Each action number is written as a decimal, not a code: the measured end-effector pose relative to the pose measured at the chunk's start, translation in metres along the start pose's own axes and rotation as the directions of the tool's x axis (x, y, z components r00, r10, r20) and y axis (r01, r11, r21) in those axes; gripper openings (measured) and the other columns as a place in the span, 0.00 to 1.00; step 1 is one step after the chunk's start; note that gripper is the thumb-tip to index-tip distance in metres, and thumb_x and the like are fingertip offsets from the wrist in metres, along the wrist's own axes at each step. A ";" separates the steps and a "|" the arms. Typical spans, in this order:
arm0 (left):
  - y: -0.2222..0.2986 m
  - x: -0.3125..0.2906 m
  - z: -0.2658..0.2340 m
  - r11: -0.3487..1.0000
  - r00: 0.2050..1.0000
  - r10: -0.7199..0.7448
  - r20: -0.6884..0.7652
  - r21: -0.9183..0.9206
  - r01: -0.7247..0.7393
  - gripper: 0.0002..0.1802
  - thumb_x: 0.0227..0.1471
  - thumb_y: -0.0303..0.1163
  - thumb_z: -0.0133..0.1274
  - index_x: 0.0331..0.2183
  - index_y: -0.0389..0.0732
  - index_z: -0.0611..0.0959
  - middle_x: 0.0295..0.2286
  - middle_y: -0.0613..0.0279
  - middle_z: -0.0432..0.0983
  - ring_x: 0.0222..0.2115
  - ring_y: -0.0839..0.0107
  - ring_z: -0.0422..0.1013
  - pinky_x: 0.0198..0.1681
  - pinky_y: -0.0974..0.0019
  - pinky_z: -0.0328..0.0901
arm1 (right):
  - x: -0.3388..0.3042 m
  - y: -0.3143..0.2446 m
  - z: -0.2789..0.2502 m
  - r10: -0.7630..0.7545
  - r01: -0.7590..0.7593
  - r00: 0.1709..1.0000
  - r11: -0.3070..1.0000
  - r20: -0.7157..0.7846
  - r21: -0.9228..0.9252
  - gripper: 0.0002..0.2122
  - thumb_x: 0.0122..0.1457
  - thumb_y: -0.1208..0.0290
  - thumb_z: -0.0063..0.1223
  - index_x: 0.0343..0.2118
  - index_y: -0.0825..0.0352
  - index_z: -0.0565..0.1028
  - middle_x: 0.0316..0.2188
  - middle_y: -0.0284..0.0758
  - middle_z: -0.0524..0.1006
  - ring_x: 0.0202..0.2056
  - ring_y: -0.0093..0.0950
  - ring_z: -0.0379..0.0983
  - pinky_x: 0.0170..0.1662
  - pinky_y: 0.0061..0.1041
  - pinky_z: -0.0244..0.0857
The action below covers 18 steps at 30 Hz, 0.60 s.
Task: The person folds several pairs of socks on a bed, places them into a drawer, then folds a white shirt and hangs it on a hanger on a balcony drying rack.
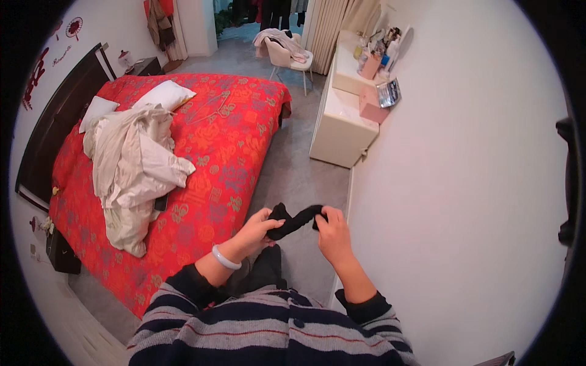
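A black knitted piece that looks like a sock (301, 222) is stretched between my two hands, above the floor beside the bed. My left hand (255, 230), below a pale bangle, is closed on its bunched left end, with the thumb on top. The other end is pinched in the fingers of my right hand (333, 233), a little farther right. The black cloth sags slightly in the middle.
On my left is a bed with a red patterned cover (213, 177), a heaped cream quilt (131, 165) and white pillows (165, 94). A white dresser (336, 131) with bottles and boxes lines the right wall. A chair (290, 55) with clothes stands far ahead.
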State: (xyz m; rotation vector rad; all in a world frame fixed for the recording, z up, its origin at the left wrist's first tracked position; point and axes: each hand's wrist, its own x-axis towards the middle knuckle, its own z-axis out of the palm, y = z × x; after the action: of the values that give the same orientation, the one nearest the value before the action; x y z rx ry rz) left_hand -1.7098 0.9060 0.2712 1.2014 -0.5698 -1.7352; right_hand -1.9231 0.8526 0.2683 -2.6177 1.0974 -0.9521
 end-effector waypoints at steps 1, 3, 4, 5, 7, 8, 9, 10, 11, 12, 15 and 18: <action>0.010 0.020 -0.004 0.996 0.999 -0.001 0.044 -0.087 0.005 0.10 0.52 0.31 0.49 0.37 0.40 0.70 0.22 0.66 0.68 0.16 0.76 0.64 0.17 0.72 0.61 | 0.027 0.007 0.014 -0.012 0.013 0.998 1.000 -0.064 0.013 0.16 0.37 0.85 0.53 0.34 0.72 0.72 0.39 0.40 0.68 0.43 0.39 0.66 0.44 0.31 0.63; 0.041 0.059 -0.014 0.955 0.981 -0.138 0.137 -0.245 0.169 0.11 0.53 0.29 0.45 0.41 0.40 0.70 0.24 0.66 0.68 0.19 0.76 0.65 0.18 0.69 0.62 | 0.089 0.025 0.038 0.029 0.007 0.988 0.972 -0.149 0.236 0.19 0.40 0.83 0.55 0.39 0.74 0.71 0.43 0.42 0.66 0.46 0.39 0.65 0.49 0.31 0.61; 0.056 0.078 -0.021 0.950 0.960 -0.138 0.244 -0.240 0.198 0.08 0.55 0.32 0.44 0.38 0.41 0.70 0.25 0.66 0.67 0.20 0.75 0.64 0.19 0.70 0.60 | 0.107 0.029 0.045 0.093 -0.026 0.987 0.894 -0.128 0.448 0.19 0.41 0.82 0.57 0.41 0.74 0.70 0.45 0.43 0.65 0.48 0.39 0.64 0.51 0.31 0.59; 0.071 0.098 -0.024 0.948 0.958 -0.163 0.238 -0.233 0.219 0.08 0.55 0.31 0.44 0.38 0.41 0.70 0.25 0.66 0.68 0.21 0.74 0.64 0.20 0.70 0.60 | 0.126 0.032 0.053 0.168 -0.079 0.983 0.763 -0.079 0.642 0.20 0.43 0.81 0.58 0.43 0.74 0.69 0.47 0.43 0.64 0.50 0.38 0.63 0.53 0.31 0.58; 0.107 0.145 -0.028 0.946 0.954 -0.204 0.220 -0.206 0.250 0.10 0.54 0.30 0.43 0.40 0.41 0.71 0.26 0.66 0.69 0.22 0.74 0.66 0.21 0.71 0.61 | 0.173 0.047 0.072 0.192 -0.095 0.981 0.457 0.006 0.884 0.22 0.44 0.78 0.61 0.44 0.74 0.68 0.48 0.42 0.63 0.51 0.35 0.62 0.53 0.30 0.56; 0.127 0.172 -0.031 0.968 0.947 -0.191 0.258 -0.110 0.226 0.11 0.53 0.28 0.43 0.40 0.40 0.71 0.27 0.64 0.71 0.24 0.73 0.68 0.22 0.71 0.63 | 0.192 0.057 0.078 0.198 -0.131 0.977 0.252 0.082 0.959 0.22 0.45 0.77 0.62 0.44 0.74 0.68 0.49 0.41 0.63 0.51 0.34 0.61 0.53 0.29 0.56; 0.144 0.197 -0.033 0.974 0.954 -0.172 0.247 -0.101 0.202 0.10 0.53 0.28 0.42 0.39 0.40 0.72 0.27 0.63 0.71 0.25 0.73 0.68 0.22 0.72 0.63 | 0.211 0.071 0.084 0.181 -0.113 0.982 0.319 0.057 0.941 0.22 0.44 0.77 0.63 0.44 0.74 0.68 0.48 0.41 0.63 0.51 0.33 0.61 0.53 0.29 0.56; 0.160 0.225 -0.034 0.980 0.960 -0.153 0.236 -0.091 0.179 0.09 0.53 0.28 0.42 0.38 0.40 0.73 0.28 0.63 0.71 0.26 0.73 0.69 0.22 0.72 0.63 | 0.231 0.091 0.089 0.165 -0.102 0.985 0.370 0.043 0.923 0.23 0.43 0.76 0.64 0.43 0.74 0.68 0.48 0.40 0.63 0.50 0.32 0.61 0.53 0.28 0.56; 0.174 0.252 -0.037 0.985 0.968 -0.125 0.219 -0.090 0.148 0.09 0.53 0.28 0.42 0.38 0.40 0.73 0.28 0.63 0.72 0.27 0.73 0.69 0.22 0.72 0.63 | 0.250 0.111 0.095 0.139 -0.067 0.990 0.401 0.012 0.913 0.23 0.43 0.76 0.65 0.43 0.74 0.68 0.48 0.40 0.64 0.50 0.31 0.62 0.52 0.28 0.56; 0.191 0.282 -0.041 0.987 0.951 -0.137 0.278 -0.040 0.154 0.08 0.54 0.30 0.43 0.36 0.40 0.74 0.29 0.62 0.72 0.28 0.72 0.70 0.25 0.71 0.65 | 0.270 0.134 0.099 0.150 -0.111 0.988 0.509 0.040 0.853 0.22 0.41 0.76 0.67 0.40 0.74 0.70 0.45 0.40 0.67 0.48 0.31 0.64 0.51 0.26 0.58; 0.235 0.380 -0.045 0.985 0.951 -0.114 0.286 -0.095 0.147 0.09 0.54 0.33 0.45 0.36 0.40 0.75 0.30 0.61 0.73 0.28 0.72 0.70 0.30 0.70 0.66 | 0.334 0.211 0.117 0.172 -0.158 0.983 0.614 0.064 0.773 0.19 0.41 0.75 0.66 0.36 0.73 0.72 0.42 0.39 0.70 0.44 0.31 0.67 0.48 0.25 0.60; 0.287 0.475 -0.049 0.970 0.935 -0.156 0.319 -0.131 0.206 0.15 0.56 0.42 0.44 0.38 0.42 0.76 0.36 0.63 0.73 0.36 0.69 0.70 0.40 0.65 0.66 | 0.407 0.293 0.131 0.184 -0.232 0.972 0.679 0.145 0.697 0.16 0.41 0.76 0.66 0.35 0.71 0.75 0.38 0.37 0.72 0.42 0.29 0.68 0.48 0.27 0.60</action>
State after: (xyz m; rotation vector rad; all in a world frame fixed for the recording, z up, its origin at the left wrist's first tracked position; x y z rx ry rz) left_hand -1.5925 0.3619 0.2481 0.8973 -0.4979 -2.1046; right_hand -1.8002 0.3491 0.2625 -1.8257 0.7650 -0.9762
